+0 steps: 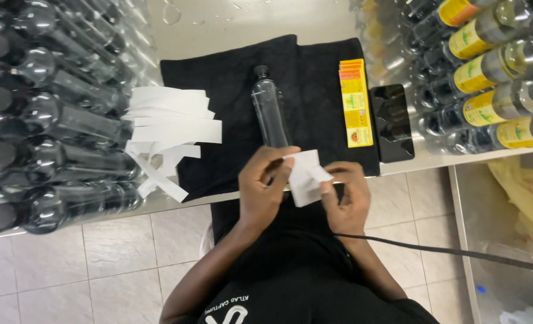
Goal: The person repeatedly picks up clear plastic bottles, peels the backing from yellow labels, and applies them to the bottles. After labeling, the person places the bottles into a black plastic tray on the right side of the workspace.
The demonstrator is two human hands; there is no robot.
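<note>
At the near edge of the table (230, 27), seen from my head camera, my left hand (265, 183) and my right hand (345, 201) meet over a white paper strip (305, 174); the left pinches its left edge between thumb and fingers, and the right pinches its lower right corner, fingers curled in. That strip hangs just past the near end of an empty clear bottle (270, 108), which lies on its side on a black cloth (230, 102) with its dark cap pointing away from me. I cannot tell for sure whether the strip touches the bottle, since my fingers cover that spot. Left of the bottle, a loose heap of white backing strips (167, 129) spills over the cloth's edge. Right of it lies a stack of yellow labels (355, 105), and just beside that a dark phone (391, 122). Far left, many unlabelled clear bottles (44, 114) lie piled together; far right, bottles with yellow labels (488, 78) are stacked on their sides. A black cable (446, 252) runs off to the right from near my right wrist.
</note>
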